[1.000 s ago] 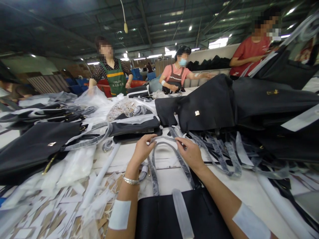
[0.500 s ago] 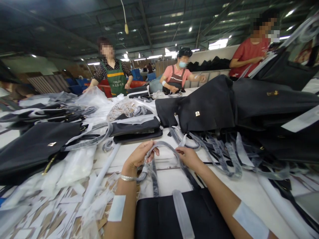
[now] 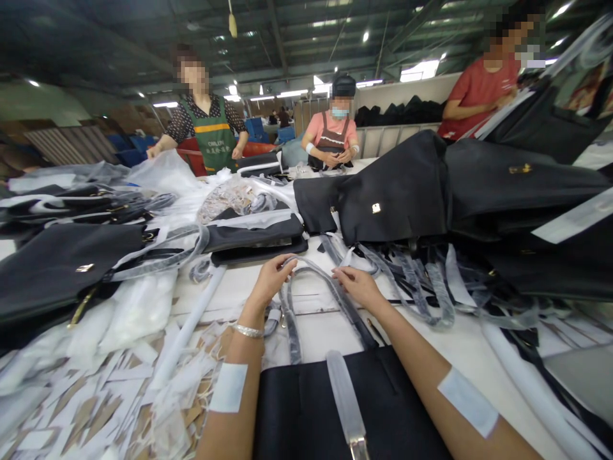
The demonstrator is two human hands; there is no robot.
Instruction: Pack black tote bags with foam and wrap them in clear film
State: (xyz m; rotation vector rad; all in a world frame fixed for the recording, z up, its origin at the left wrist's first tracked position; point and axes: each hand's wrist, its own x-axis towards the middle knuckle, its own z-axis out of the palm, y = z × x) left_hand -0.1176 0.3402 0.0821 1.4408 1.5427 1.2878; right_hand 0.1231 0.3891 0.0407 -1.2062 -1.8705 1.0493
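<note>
A black handbag (image 3: 306, 409) lies in front of me at the bottom of the view. A plastic-wrapped strap (image 3: 340, 383) with a metal clasp (image 3: 357, 447) runs down its front. Its handles (image 3: 313, 271), covered in clear plastic, arch away from the bag's top edge. My left hand (image 3: 274, 278) is closed on the left side of the handle arch, fingertips pinching it. On the right side of the arch, my right hand (image 3: 359, 286) has thumb and fingers pressed against the wrapped handle.
Several black bags (image 3: 393, 191) are piled beyond and right of my hands, with wrapped straps (image 3: 421, 287) hanging down. Another black bag (image 3: 62, 268) lies left. Paper tags (image 3: 96, 409) and plastic packets (image 3: 138, 306) cover the near left. Three co-workers stand across the table (image 3: 215, 300).
The two handle arches show more separately, and the strap's metal clasp has come into view. Both hands stay at the handles. The middle co-worker's hands have come together.
</note>
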